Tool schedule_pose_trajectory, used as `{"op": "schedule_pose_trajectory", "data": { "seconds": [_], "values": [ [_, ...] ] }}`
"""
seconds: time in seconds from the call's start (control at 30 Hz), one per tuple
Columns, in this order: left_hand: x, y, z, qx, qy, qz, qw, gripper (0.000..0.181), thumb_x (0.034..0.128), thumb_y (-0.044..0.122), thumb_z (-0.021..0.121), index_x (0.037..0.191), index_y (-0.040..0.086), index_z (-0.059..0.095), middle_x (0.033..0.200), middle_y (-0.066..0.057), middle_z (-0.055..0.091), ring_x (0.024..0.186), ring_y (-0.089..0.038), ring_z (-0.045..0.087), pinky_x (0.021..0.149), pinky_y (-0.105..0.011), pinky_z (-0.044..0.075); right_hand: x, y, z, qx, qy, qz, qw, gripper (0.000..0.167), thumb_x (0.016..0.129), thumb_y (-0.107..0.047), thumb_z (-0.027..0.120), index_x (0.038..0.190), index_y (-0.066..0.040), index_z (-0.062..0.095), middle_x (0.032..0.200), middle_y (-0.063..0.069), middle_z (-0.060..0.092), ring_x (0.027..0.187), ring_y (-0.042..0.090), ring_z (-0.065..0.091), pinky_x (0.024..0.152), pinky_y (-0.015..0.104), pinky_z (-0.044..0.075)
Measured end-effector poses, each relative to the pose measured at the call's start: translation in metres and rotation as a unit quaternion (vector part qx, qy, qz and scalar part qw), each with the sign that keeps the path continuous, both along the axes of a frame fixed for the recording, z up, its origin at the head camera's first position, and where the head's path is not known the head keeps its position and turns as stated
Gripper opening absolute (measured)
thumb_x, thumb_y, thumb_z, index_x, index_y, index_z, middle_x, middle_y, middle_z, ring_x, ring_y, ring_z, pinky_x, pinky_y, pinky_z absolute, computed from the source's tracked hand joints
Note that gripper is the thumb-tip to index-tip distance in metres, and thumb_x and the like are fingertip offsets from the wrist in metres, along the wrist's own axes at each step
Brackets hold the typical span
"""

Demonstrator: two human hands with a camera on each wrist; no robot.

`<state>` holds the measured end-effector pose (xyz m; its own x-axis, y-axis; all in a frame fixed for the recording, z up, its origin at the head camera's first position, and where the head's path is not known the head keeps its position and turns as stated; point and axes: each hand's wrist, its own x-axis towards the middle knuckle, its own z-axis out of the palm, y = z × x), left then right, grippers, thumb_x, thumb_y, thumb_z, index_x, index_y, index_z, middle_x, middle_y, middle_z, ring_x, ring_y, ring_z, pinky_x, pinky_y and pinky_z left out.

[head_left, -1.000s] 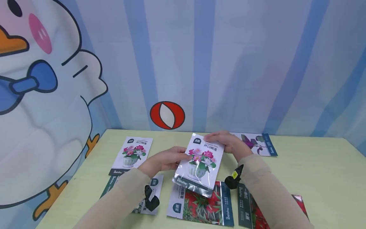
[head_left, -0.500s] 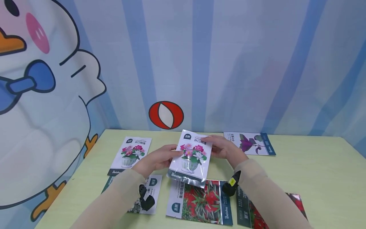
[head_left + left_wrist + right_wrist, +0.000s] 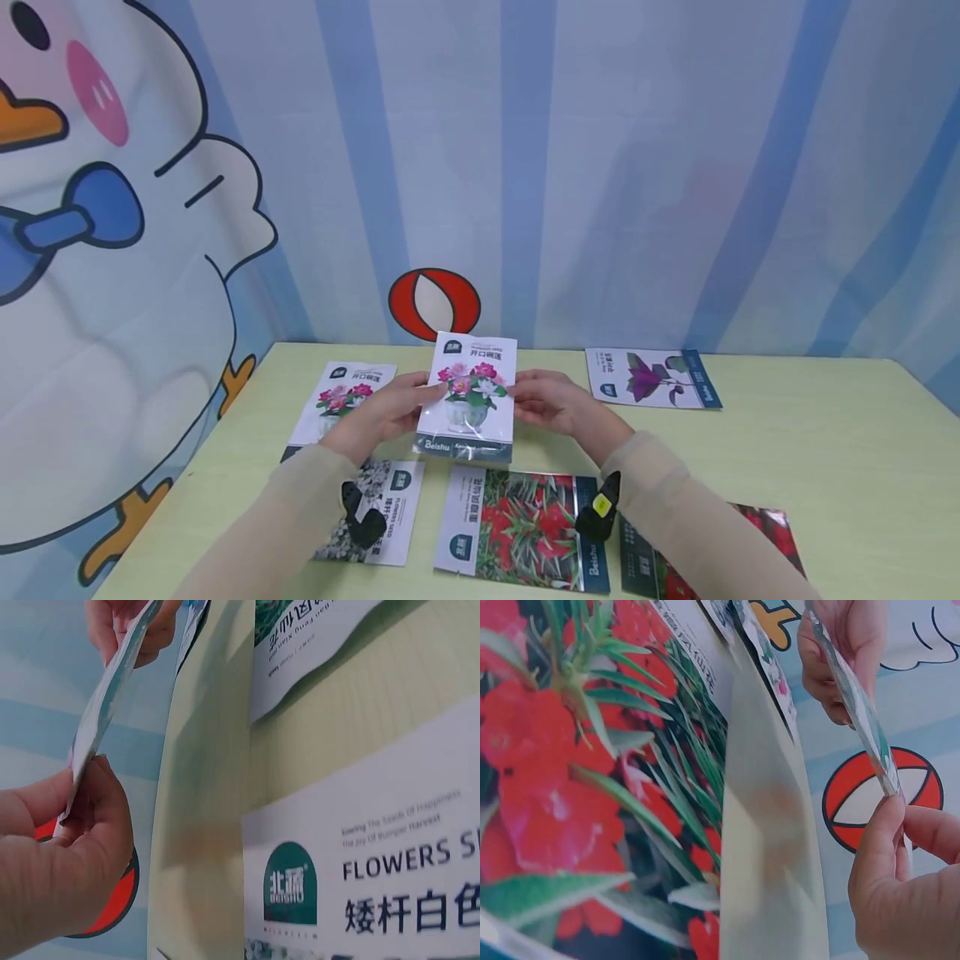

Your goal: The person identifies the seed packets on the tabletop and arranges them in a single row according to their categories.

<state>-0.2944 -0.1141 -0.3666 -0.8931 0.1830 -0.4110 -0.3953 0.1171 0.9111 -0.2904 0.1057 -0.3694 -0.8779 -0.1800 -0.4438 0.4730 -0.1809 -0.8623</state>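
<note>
A white seed packet (image 3: 467, 392) printed with pink flowers in a bowl is held up over the middle of the table. My left hand (image 3: 393, 410) pinches its left edge, thumb on the printed face. At the right edge my right hand (image 3: 558, 404) pinches it between thumb and fingers. Both wrist views show the packet edge-on: the left hand (image 3: 67, 840) grips it in the left wrist view, and the right hand (image 3: 907, 870) in the right wrist view. A matching bowl-flower packet (image 3: 341, 396) lies behind my left hand, partly covered by it.
On the table (image 3: 825, 450) lie a white-flower packet (image 3: 390, 508) under my left forearm, a red-flower packet (image 3: 525, 529) in front, another red packet (image 3: 772, 533) partly under my right sleeve, and a purple-flower packet (image 3: 652, 379) at the back. A printed curtain (image 3: 637, 167) stands behind.
The held packet has moved left and turned from tilted to nearly upright. My right hand has slid from its top right corner down to its right edge.
</note>
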Motion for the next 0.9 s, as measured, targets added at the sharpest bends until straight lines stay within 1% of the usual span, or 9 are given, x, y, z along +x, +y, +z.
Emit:
{"op": "schedule_pose_trajectory", "data": {
  "seconds": [0.13, 0.27, 0.37, 0.53, 0.67, 0.8, 0.9],
  "values": [
    [-0.001, -0.005, -0.002, -0.017, 0.003, 0.020, 0.9996, 0.040, 0.0932, 0.017, 0.057, 0.130, 0.003, 0.049, 0.115, -0.017, 0.061, 0.088, -0.020, 0.062, 0.077, -0.031, 0.054, 0.000, -0.007, -0.004, 0.000, 0.011, -0.009, 0.9999, 0.038, 0.086, 0.007, 0.056, 0.123, 0.003, 0.048, 0.078, 0.009, 0.060, 0.063, 0.013, 0.058, 0.057, 0.019, 0.052],
    [-0.002, -0.010, -0.003, -0.046, 0.019, 0.036, 0.9981, 0.041, 0.0927, 0.017, 0.058, 0.130, 0.002, 0.048, 0.115, -0.019, 0.060, 0.086, -0.020, 0.063, 0.075, -0.030, 0.054, 0.000, -0.014, -0.007, 0.004, 0.019, -0.015, 0.9997, 0.040, 0.085, 0.008, 0.057, 0.123, 0.004, 0.048, 0.080, 0.011, 0.061, 0.062, 0.013, 0.060, 0.057, 0.020, 0.053],
    [-0.002, -0.017, -0.005, -0.081, 0.032, 0.041, 0.9954, 0.044, 0.0925, 0.019, 0.058, 0.131, 0.003, 0.047, 0.117, -0.019, 0.057, 0.091, -0.023, 0.061, 0.080, -0.031, 0.053, -0.002, -0.021, -0.009, 0.012, 0.019, -0.021, 0.9995, 0.038, 0.085, 0.007, 0.059, 0.122, 0.003, 0.050, 0.081, 0.011, 0.061, 0.063, 0.013, 0.060, 0.057, 0.021, 0.054],
    [-0.003, -0.032, -0.008, -0.120, 0.028, 0.047, 0.9913, 0.043, 0.0929, 0.018, 0.057, 0.130, 0.001, 0.047, 0.124, -0.020, 0.051, 0.103, -0.027, 0.054, 0.094, -0.037, 0.046, -0.003, -0.034, -0.014, 0.024, 0.027, -0.025, 0.9990, 0.034, 0.084, 0.008, 0.059, 0.118, 0.004, 0.052, 0.076, 0.011, 0.060, 0.060, 0.013, 0.058, 0.054, 0.021, 0.053],
    [-0.005, -0.043, -0.011, -0.138, 0.029, 0.048, 0.9888, 0.040, 0.0927, 0.014, 0.056, 0.129, -0.003, 0.048, 0.124, -0.021, 0.051, 0.103, -0.027, 0.054, 0.094, -0.038, 0.045, -0.005, -0.046, -0.020, 0.027, 0.036, -0.024, 0.9987, 0.032, 0.084, 0.010, 0.058, 0.114, 0.005, 0.052, 0.070, 0.010, 0.058, 0.057, 0.013, 0.056, 0.051, 0.020, 0.052],
    [-0.008, -0.049, -0.013, -0.157, 0.034, 0.048, 0.9859, 0.041, 0.0920, 0.013, 0.057, 0.129, -0.004, 0.048, 0.125, -0.021, 0.050, 0.102, -0.026, 0.053, 0.095, -0.037, 0.045, -0.008, -0.055, -0.024, 0.039, 0.040, -0.036, 0.9978, 0.031, 0.083, 0.010, 0.060, 0.113, 0.005, 0.054, 0.071, 0.009, 0.059, 0.057, 0.013, 0.056, 0.050, 0.020, 0.051],
    [-0.009, -0.051, -0.013, -0.173, 0.037, 0.049, 0.9829, 0.041, 0.0918, 0.014, 0.057, 0.128, -0.002, 0.049, 0.125, -0.020, 0.050, 0.101, -0.025, 0.051, 0.092, -0.034, 0.045, -0.011, -0.059, -0.026, 0.049, 0.042, -0.043, 0.9970, 0.032, 0.082, 0.009, 0.061, 0.114, 0.004, 0.056, 0.072, 0.010, 0.060, 0.058, 0.013, 0.056, 0.051, 0.020, 0.052]
  ]
}}
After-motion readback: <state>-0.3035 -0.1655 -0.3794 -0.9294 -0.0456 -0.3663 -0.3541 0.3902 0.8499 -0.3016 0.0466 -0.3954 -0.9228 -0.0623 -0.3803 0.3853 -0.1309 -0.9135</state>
